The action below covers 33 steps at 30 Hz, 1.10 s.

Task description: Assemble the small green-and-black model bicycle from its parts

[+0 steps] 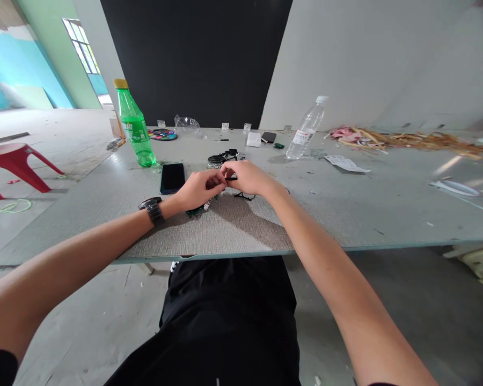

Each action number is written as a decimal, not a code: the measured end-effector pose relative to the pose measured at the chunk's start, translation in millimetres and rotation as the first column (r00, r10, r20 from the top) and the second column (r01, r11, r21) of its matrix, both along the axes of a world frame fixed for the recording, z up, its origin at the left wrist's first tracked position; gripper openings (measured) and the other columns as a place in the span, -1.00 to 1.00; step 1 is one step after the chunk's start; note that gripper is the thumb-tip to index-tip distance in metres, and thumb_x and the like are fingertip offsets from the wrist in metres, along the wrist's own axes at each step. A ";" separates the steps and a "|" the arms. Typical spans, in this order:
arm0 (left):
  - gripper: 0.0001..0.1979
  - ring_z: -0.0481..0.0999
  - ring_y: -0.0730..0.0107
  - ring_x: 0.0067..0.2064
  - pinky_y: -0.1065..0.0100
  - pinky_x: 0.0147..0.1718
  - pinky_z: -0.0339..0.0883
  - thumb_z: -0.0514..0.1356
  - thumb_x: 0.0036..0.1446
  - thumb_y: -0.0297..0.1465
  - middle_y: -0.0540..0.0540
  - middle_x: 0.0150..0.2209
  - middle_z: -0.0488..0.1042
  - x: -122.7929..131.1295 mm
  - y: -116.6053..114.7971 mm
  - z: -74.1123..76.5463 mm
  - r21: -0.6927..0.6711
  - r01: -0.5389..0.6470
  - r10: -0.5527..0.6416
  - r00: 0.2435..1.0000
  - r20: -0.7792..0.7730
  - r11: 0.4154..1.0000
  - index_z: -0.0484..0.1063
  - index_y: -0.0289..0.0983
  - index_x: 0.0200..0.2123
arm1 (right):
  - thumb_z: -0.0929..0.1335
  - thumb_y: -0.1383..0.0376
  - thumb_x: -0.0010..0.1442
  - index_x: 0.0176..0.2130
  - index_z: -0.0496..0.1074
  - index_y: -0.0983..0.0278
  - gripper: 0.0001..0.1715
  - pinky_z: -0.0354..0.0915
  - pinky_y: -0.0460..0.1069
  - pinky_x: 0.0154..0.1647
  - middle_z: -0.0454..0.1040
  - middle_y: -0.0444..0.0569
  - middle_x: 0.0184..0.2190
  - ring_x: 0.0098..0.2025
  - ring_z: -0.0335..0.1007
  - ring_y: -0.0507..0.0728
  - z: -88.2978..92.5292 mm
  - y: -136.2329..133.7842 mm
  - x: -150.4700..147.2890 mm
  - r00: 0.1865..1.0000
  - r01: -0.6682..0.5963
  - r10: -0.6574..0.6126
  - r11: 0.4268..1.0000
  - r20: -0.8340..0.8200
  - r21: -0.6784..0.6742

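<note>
Our R hand [247,177] has its fingers pinched on a small black pc [231,178], just above the tabletop [233,233], in front of us. Our L hand [197,190] is right next to it, w/ fingers bent and tips close to the R ones; can't tell if they grip the pc too. Some silver bits [207,204] are by the L hand, on our side. A thin black part [245,197] lies near the R hand. More black parts [225,156] sit behind both hands. A dark phone [172,178] is to the L. Green bottle [136,128] stands far L, clear bottle [304,134] R, w/ a white box [253,139] btwn.
</note>
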<state>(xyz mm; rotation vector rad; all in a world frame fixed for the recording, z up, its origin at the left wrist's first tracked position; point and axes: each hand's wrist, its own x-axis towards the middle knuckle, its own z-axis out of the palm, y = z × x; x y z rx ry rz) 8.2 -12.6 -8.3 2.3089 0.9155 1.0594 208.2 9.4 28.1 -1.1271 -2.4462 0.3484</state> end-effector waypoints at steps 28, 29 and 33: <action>-0.89 0.40 0.50 -0.42 0.41 -0.39 0.24 0.17 0.22 -0.41 0.00 -0.40 0.51 0.8 -5.5 5.1 0.078 0.024 -0.011 0.988 -0.154 0.997 0.49 -0.27 -0.23 | 0.42 0.29 0.15 -0.19 0.47 0.19 -0.83 0.22 0.05 -0.24 0.56 0.02 -0.20 -0.15 0.43 0.21 3.3 -5.6 0.6 0.995 0.068 -0.066 0.997 0.073 -0.025; -0.89 0.40 0.49 -0.42 0.41 -0.39 0.24 0.18 0.22 -0.40 0.00 -0.41 0.50 1.0 -6.1 5.3 0.078 0.018 -0.005 0.987 -0.162 0.997 0.49 -0.27 -0.23 | 0.42 0.29 0.15 -0.19 0.48 0.20 -0.83 0.21 0.05 -0.23 0.56 0.03 -0.20 -0.14 0.43 0.21 3.6 -6.0 0.7 0.995 0.067 -0.065 0.997 0.073 -0.023; -0.88 0.38 0.48 -0.44 0.40 -0.41 0.22 0.19 0.21 -0.38 0.01 -0.45 0.47 2.5 -9.0 7.8 0.077 0.000 0.017 0.977 -0.211 0.997 0.49 -0.27 -0.22 | 0.44 0.29 0.14 -0.18 0.49 0.20 -0.81 0.20 0.04 -0.23 0.56 0.03 -0.19 -0.15 0.43 0.20 5.1 -7.5 1.5 0.996 0.058 -0.054 0.997 0.077 -0.045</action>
